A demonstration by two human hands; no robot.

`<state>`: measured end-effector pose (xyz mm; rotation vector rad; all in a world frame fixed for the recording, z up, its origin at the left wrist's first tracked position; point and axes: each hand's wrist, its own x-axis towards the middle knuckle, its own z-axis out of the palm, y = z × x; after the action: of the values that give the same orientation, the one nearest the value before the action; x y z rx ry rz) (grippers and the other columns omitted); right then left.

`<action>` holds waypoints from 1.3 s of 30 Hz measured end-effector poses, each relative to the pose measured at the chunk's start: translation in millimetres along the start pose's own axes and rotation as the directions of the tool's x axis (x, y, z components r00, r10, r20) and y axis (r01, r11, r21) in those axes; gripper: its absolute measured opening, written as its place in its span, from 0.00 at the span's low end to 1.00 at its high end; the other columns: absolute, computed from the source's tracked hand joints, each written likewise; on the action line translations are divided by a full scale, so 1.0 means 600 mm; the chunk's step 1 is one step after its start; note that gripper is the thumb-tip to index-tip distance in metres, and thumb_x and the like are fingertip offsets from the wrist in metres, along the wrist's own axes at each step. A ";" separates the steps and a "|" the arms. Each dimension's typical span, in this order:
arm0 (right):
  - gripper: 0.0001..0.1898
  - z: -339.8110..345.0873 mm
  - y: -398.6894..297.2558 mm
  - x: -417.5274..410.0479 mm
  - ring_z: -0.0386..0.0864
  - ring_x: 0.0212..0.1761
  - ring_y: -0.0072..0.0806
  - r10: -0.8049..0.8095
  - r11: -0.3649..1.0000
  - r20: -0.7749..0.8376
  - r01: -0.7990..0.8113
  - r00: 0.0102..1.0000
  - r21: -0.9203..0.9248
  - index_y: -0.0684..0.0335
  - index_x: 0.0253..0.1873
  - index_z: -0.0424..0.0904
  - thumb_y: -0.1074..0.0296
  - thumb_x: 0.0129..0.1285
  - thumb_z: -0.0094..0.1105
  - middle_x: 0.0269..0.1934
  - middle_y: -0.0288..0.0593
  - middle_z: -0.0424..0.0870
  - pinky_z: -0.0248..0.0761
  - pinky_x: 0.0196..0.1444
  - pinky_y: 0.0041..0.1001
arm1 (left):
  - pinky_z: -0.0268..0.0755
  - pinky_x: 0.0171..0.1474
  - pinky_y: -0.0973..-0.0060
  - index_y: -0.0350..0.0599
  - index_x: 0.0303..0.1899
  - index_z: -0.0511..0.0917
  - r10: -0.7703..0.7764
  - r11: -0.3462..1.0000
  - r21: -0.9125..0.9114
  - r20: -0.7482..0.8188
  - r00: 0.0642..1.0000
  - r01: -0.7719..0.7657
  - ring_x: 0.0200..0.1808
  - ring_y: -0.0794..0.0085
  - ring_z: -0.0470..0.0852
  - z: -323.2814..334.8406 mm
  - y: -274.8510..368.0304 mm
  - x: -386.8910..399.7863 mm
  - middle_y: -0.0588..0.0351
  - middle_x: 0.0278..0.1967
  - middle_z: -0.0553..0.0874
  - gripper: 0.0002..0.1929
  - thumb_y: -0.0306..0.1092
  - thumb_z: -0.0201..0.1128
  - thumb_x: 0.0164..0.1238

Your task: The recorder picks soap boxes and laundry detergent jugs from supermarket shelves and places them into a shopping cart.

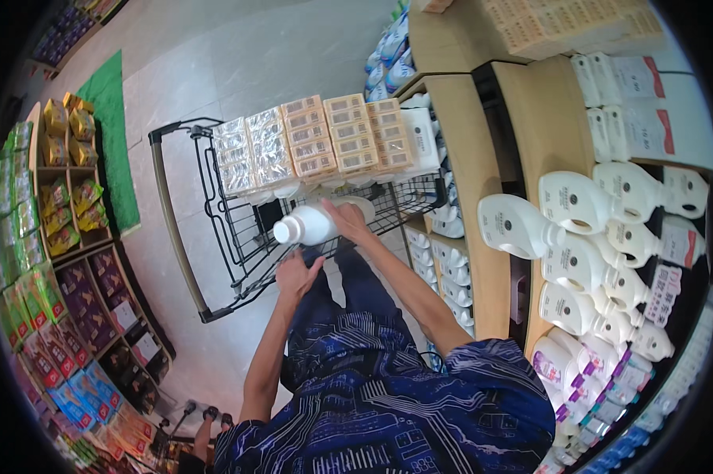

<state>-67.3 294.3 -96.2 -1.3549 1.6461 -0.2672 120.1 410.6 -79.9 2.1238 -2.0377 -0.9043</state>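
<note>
A white plastic bottle [313, 224] with a white cap lies tilted over the near side of a black wire shopping cart [244, 228], its cap end toward the left. My right hand [349, 220] grips its body from the right, thumb on top and the other fingers mostly hidden. Just below the bottle's neck, my left hand [297, 275] is beside the cart's near rim with thumb and fingers apart. Whether its fingertips touch the bottle or rim is unclear. Plastic-wrapped multipacks [309, 139] fill the far side of the cart, next to a white pack [421, 139].
On the right, a wooden shelf display [469, 195] holds white jugs [513, 227]; one juts over its edge. Leftward are the cart handle [175, 237], snack shelves [69, 207] and a green mat [113, 148]. Another person's hand [208, 415] shows at lower left.
</note>
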 end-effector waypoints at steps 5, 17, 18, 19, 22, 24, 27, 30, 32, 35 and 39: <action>0.40 -0.146 -0.048 -0.170 0.81 0.27 0.53 -0.138 0.987 -0.209 0.118 0.968 -0.106 0.71 0.23 0.82 0.34 0.73 0.44 0.20 0.63 0.78 0.70 0.39 0.47 | 0.56 0.76 0.57 0.31 0.72 0.64 0.231 0.607 -0.696 -0.307 0.923 -0.383 0.74 0.46 0.66 -0.073 0.066 -0.002 0.35 0.73 0.65 0.53 0.54 0.80 0.48; 0.34 -0.336 0.126 -0.563 0.69 0.21 0.28 0.392 0.809 -0.723 0.161 0.569 0.565 0.71 0.25 0.73 0.44 0.78 0.43 0.18 0.45 0.74 0.63 0.27 0.35 | 0.81 0.54 0.64 0.33 0.57 0.78 0.748 0.391 -0.661 -0.178 0.639 -0.641 0.49 0.56 0.89 -0.130 0.576 -0.108 0.42 0.46 0.88 0.38 0.42 0.84 0.42; 0.34 -0.334 0.176 -0.588 0.69 0.21 0.27 0.382 0.828 -0.782 0.194 0.493 0.526 0.70 0.24 0.73 0.45 0.79 0.41 0.17 0.43 0.74 0.63 0.26 0.35 | 0.82 0.51 0.64 0.34 0.56 0.80 0.787 0.377 -0.611 -0.186 0.588 -0.697 0.46 0.55 0.90 -0.104 0.613 -0.128 0.42 0.44 0.88 0.38 0.43 0.84 0.42; 0.34 -0.342 0.219 -0.610 0.69 0.21 0.27 0.392 0.821 -0.787 0.204 0.477 0.533 0.70 0.24 0.73 0.45 0.79 0.41 0.17 0.43 0.74 0.63 0.26 0.35 | 0.82 0.51 0.64 0.34 0.56 0.80 0.801 0.369 -0.606 -0.178 0.572 -0.705 0.46 0.55 0.90 -0.075 0.650 -0.148 0.42 0.44 0.88 0.38 0.43 0.84 0.42; 0.35 -0.366 0.342 -0.663 0.70 0.22 0.27 0.484 0.790 -0.831 0.271 0.273 0.549 0.70 0.23 0.75 0.46 0.79 0.41 0.17 0.40 0.74 0.63 0.27 0.36 | 0.82 0.54 0.67 0.33 0.56 0.79 0.865 0.365 -0.573 -0.084 0.496 -0.734 0.48 0.62 0.90 0.009 0.748 -0.200 0.45 0.45 0.90 0.38 0.43 0.84 0.43; 0.37 -0.388 0.409 -0.682 0.70 0.23 0.25 0.636 0.693 -0.766 0.369 0.092 0.620 0.72 0.25 0.78 0.44 0.80 0.39 0.18 0.38 0.75 0.63 0.28 0.34 | 0.82 0.54 0.66 0.34 0.56 0.79 0.872 0.389 -0.578 -0.018 0.489 -0.717 0.48 0.61 0.90 0.061 0.809 -0.224 0.44 0.45 0.90 0.38 0.43 0.84 0.43; 0.39 -0.428 0.494 -0.718 0.71 0.25 0.24 0.681 0.634 -0.710 0.341 0.180 0.694 0.74 0.28 0.81 0.42 0.80 0.36 0.20 0.37 0.77 0.65 0.31 0.34 | 0.82 0.53 0.65 0.35 0.56 0.80 0.881 0.414 -0.555 0.047 0.470 -0.722 0.48 0.59 0.90 0.134 0.877 -0.240 0.44 0.46 0.89 0.38 0.44 0.85 0.42; 0.41 -0.466 0.566 -0.713 0.72 0.26 0.23 0.728 0.561 -0.660 0.394 0.186 0.729 0.72 0.28 0.82 0.39 0.80 0.32 0.21 0.38 0.78 0.65 0.32 0.33 | 0.82 0.54 0.64 0.36 0.57 0.80 0.896 0.401 -0.500 0.038 0.443 -0.768 0.50 0.56 0.89 0.205 0.930 -0.243 0.43 0.48 0.89 0.38 0.45 0.85 0.42; 0.43 -0.456 0.652 -0.703 0.73 0.26 0.23 0.718 0.523 -0.641 0.396 0.272 0.754 0.72 0.28 0.83 0.36 0.79 0.32 0.22 0.38 0.79 0.66 0.32 0.32 | 0.81 0.55 0.63 0.36 0.57 0.80 0.905 0.385 -0.473 0.024 0.425 -0.793 0.51 0.54 0.88 0.248 0.956 -0.246 0.42 0.49 0.88 0.39 0.45 0.85 0.41; 0.44 -0.472 0.698 -0.675 0.73 0.25 0.24 0.756 0.380 -0.568 0.489 0.325 0.785 0.70 0.29 0.84 0.32 0.78 0.32 0.22 0.38 0.80 0.65 0.31 0.31 | 0.78 0.59 0.60 0.37 0.59 0.78 0.934 0.342 -0.411 0.048 0.355 -0.845 0.55 0.50 0.85 0.287 0.987 -0.245 0.42 0.53 0.86 0.41 0.47 0.84 0.41; 0.45 -0.485 0.757 -0.667 0.73 0.23 0.23 0.789 0.311 -0.515 0.504 0.336 0.806 0.66 0.26 0.83 0.28 0.76 0.32 0.21 0.35 0.79 0.63 0.28 0.27 | 0.75 0.62 0.58 0.38 0.62 0.75 0.913 0.399 -0.401 0.091 0.398 -0.824 0.60 0.49 0.82 0.307 1.011 -0.257 0.42 0.58 0.84 0.43 0.47 0.83 0.43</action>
<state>-608.6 688.0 -42.9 0.2605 1.8309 -1.9372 -496.7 543.1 85.6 0.4780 -2.4528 -1.2017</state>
